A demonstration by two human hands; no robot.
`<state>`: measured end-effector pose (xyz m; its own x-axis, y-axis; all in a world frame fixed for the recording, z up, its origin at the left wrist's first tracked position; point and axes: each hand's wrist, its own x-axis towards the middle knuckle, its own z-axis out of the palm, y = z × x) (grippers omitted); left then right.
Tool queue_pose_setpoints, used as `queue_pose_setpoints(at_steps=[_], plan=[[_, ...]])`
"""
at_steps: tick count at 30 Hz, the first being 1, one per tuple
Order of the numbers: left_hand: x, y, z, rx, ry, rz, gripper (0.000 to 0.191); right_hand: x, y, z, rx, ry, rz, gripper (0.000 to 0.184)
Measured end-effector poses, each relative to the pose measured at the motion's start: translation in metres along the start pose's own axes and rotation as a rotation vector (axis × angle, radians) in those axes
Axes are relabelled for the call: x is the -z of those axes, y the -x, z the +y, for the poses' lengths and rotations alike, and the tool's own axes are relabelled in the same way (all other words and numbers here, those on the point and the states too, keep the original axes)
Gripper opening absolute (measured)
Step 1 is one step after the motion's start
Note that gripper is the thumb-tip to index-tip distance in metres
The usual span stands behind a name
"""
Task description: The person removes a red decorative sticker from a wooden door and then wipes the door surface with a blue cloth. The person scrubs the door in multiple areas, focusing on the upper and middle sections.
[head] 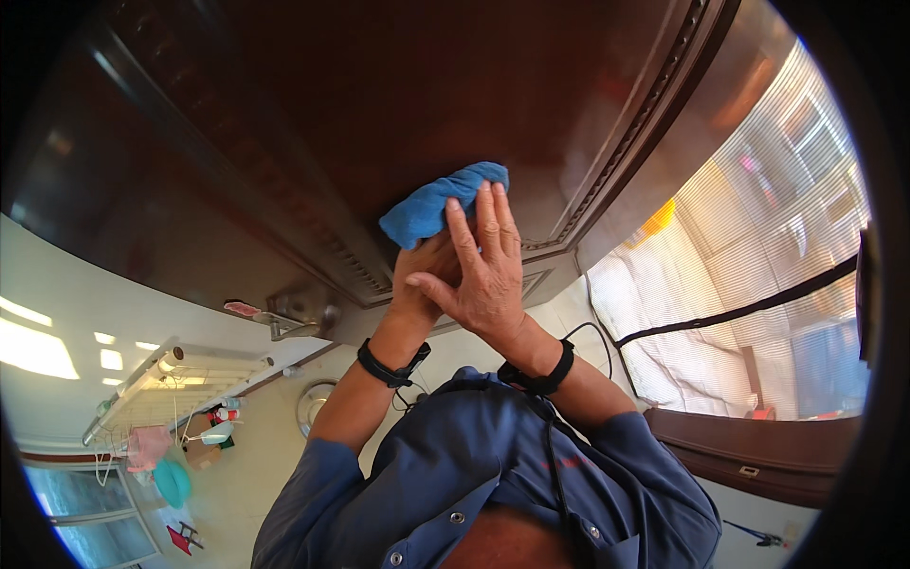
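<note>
Against the dark brown panelled wooden door (455, 85) lies a folded blue cloth (441, 203), pressed flat to the glossy surface. My left hand (430, 267) is beneath the cloth's lower edge, partly hidden by the other hand; its fingers are covered by the cloth. My right hand (483, 263) rests over it with fingers spread, the fingertips touching the cloth. Both wrists wear black straps with small devices. A metal door handle (284, 326) is to the left of my hands, with a small reddish thing by it.
A white drying rack (170, 377) with hangers is at the left. A round metal basin (313, 405) and a teal basin (172, 484) are on the floor. A mesh screen (682, 306) with a black edge strip hangs at the right.
</note>
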<state>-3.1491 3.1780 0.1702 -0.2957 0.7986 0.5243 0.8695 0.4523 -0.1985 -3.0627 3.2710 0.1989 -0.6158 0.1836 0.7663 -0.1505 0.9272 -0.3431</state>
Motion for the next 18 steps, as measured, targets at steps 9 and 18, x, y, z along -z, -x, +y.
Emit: queue_pose_setpoints(at_steps=[9,18], plan=[[0.028,0.054,-0.057,0.068,-0.033,0.226,0.063,-0.017,-0.02,-0.068,0.092,-0.043,-0.042,0.092],[0.051,0.046,-0.063,0.111,-0.077,0.405,0.051,0.005,-0.035,-0.022,-0.123,-0.312,0.262,0.033]])
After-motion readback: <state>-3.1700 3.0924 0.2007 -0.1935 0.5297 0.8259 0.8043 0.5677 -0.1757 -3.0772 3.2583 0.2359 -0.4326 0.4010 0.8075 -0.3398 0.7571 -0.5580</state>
